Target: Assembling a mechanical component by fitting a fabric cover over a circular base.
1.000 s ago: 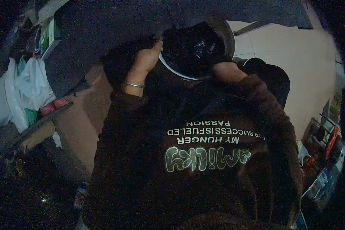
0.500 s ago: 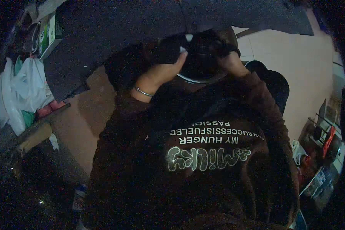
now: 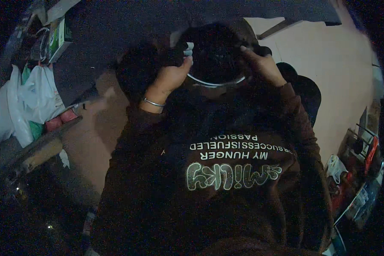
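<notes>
I see both hands raised over a bowl, which lies just beyond the chest of the brown top. The bowl's near edge shows as a thin pale arc; what it rests on I cannot make out. Black material fills most of it, with a few faint glints, too dark for me to say what it is.

The left hand is at the bowl's left edge, thumb up beside a small pale scrap. Its fingers are lost in shadow, so I cannot tell whether it grasps the black material or only touches it. A silver bangle circles that wrist.

The right hand is at the bowl's right edge, its thumb pointing inward against the black material. The other fingers are hidden from me, so I cannot tell how firmly it is closed, or on what.

Past the far edge I have a dark sheet spread across the top of the view. To the right is pale floor, with a dark round object near the right sleeve. On the far left I see white bags, pink packs beside them and a green box beyond. Low on the right are a small white bag and a red strip.
</notes>
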Tool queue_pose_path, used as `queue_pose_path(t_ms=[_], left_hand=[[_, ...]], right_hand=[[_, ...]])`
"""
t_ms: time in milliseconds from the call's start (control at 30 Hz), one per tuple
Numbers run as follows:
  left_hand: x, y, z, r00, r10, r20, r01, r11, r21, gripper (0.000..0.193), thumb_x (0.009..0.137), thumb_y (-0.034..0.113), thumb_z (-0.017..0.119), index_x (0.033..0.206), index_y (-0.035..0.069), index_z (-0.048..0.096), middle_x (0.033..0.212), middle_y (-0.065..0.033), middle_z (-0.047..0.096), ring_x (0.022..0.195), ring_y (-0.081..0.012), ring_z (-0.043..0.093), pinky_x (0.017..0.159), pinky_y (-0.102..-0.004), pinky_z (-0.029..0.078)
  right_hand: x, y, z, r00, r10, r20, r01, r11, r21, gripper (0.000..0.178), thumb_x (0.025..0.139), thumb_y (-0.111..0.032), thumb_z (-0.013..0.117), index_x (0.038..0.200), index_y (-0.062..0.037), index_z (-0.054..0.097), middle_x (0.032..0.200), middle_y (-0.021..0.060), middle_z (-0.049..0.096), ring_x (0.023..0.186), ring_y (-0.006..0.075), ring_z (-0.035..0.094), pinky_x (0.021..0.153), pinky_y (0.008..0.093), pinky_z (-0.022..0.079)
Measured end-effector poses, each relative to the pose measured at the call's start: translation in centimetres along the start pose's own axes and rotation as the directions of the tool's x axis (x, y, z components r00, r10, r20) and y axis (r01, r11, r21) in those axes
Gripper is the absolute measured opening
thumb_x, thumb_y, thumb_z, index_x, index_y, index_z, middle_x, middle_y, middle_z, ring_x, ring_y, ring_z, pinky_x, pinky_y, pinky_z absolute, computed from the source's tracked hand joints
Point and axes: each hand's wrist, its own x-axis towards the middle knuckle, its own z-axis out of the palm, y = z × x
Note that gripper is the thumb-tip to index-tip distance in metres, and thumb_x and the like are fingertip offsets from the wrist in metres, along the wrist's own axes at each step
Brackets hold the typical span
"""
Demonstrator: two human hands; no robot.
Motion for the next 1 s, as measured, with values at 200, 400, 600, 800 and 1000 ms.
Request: queue_pose_path(t_ms=[200,400,600,800,1000], left_hand=[[-0.3,-1.2,-0.5,0.982,0.180,0.055,-0.188,0.939,0.288,0.032,0.078,0.031,0.046,0.093,0.004,0.054,0.079,-0.0164,0.057,0.077,-0.0292,0.055,0.068,-0.0358,0.042],[0.6,-0.7,-0.4,0.962,-0.165,0.216,0.018,0.832,0.554,0.036,0.080,0.031,0.042,0.101,0.003,0.050,0.072,-0.0198,0.056,0.076,-0.0297,0.054,0.072,-0.0350,0.041],[1.4,-2.0,2.6,0.981,0.187,0.043,-0.192,0.969,0.158,0.029,0.076,0.023,0.049,0.098,0.004,0.051,0.085,-0.0179,0.055,0.079,-0.0291,0.053,0.071,-0.0372,0.041],[0.5,0.0,1.8,0.985,0.172,0.020,-0.158,0.843,0.514,0.035,0.080,0.031,0.045,0.105,0.007,0.048,0.085,-0.0094,0.058,0.073,-0.0158,0.056,0.063,-0.0296,0.044],[0.5,-1.0,1.9,0.984,0.173,0.050,-0.175,0.984,0.037,0.039,0.078,0.034,0.047,0.107,0.008,0.048,0.095,-0.0113,0.055,0.088,-0.0214,0.052,0.079,-0.0313,0.038]], right_hand=[[0.5,1.0,-0.5,0.924,-0.381,0.041,0.354,0.811,-0.465,0.027,0.076,-0.025,0.052,0.093,-0.0041,0.055,0.084,0.0130,0.058,0.081,0.0245,0.056,0.068,0.0306,0.044],[0.8,3.8,-0.3,0.925,-0.125,0.359,0.375,0.455,-0.808,0.019,0.071,-0.013,0.051,0.088,-0.0058,0.056,0.085,0.0139,0.056,0.076,0.0281,0.055,0.067,0.0321,0.045],[6.3,12.8,3.4,0.856,-0.021,0.516,0.468,0.455,-0.758,0.014,0.074,-0.012,0.046,0.077,-0.0049,0.058,0.080,0.0135,0.056,0.070,0.0249,0.057,0.060,0.0317,0.047],[8.9,7.7,1.2,0.606,-0.106,0.788,0.431,0.876,-0.214,0.015,0.074,-0.014,0.048,0.080,-0.0028,0.057,0.079,0.0119,0.056,0.071,0.0229,0.056,0.060,0.0319,0.046],[5.1,6.0,0.6,0.964,-0.154,0.219,0.239,0.862,-0.447,0.023,0.073,-0.020,0.055,0.091,-0.0047,0.056,0.083,0.0055,0.059,0.073,0.0172,0.056,0.066,0.0276,0.044]])
